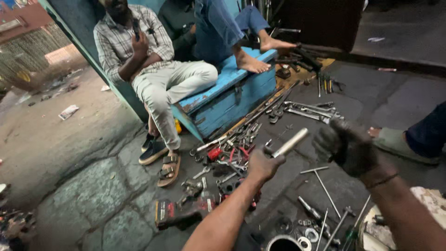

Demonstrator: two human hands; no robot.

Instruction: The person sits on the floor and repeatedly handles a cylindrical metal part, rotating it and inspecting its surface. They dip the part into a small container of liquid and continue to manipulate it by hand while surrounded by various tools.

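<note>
A silver metal rod (290,142) is held just right of the frame's centre, tilted up toward the right, its lower end enclosed in the closed grip of the left hand (263,165). The right hand (346,146), dark with grease, is curled into a loose fist just right of the rod's upper end; whether anything is held in it cannot be told.

Below the hands, T-handle wrenches (324,186) and washers (309,234) are spread on the stone floor (93,195). At the bottom edge a round metal container (283,242) is seen; its dark inside cannot be made out. Left of the rod, a heap of spanners and pliers (232,148) is strewn.

In the upper middle, a blue wooden box (232,93) is shut, and is sat upon by two people: one in pale trousers (162,88), one barefoot (251,62).
</note>
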